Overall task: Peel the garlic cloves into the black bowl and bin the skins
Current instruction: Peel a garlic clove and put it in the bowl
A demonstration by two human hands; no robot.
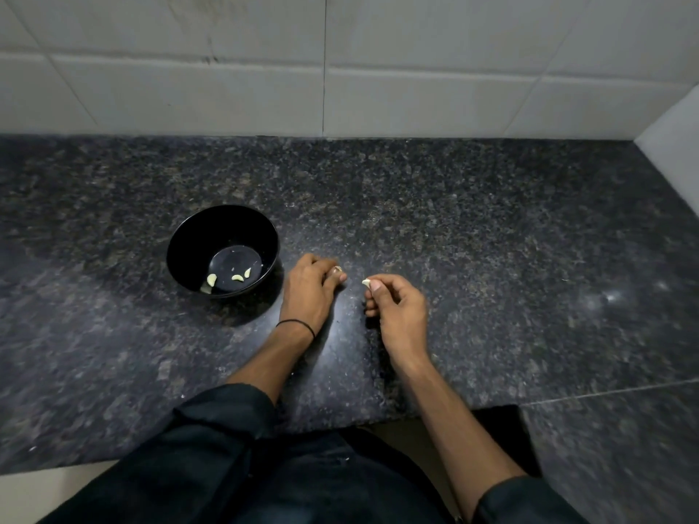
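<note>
The black bowl (223,251) stands on the dark granite counter (454,228), left of my hands, with several peeled cloves (237,277) lying in its bottom. My right hand (397,304) pinches a pale garlic clove (366,282) between thumb and forefinger, just above the counter. My left hand (310,285) lies right beside the bowl with its fingers curled, and a small scrap of garlic skin (337,269) shows at its fingertips. A thin black band circles the left wrist.
A white tiled wall (340,70) runs along the back of the counter, and a white side wall (673,134) closes it at the right. The counter's front edge steps back near my body. No bin is in view.
</note>
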